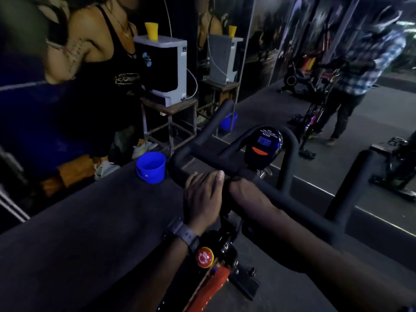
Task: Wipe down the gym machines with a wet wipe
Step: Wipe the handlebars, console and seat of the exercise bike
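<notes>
Left hand [203, 194] fingers flat on handlebar [292, 199] | right hand [244, 190] curled round it | console [263, 144] digits unreadable

blue bucket [150, 167] on dark floor [90, 233]

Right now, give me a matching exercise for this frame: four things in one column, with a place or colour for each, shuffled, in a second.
Things:
1. bucket
2. cup
3. knob
4. watch

Descriptions:
A. on the left wrist
B. yellow, on top of the white box
C. blue, on the floor left of the handlebar
D. red, on the bike frame below the hands

Pairs: 1-C, 2-B, 3-D, 4-A
</notes>
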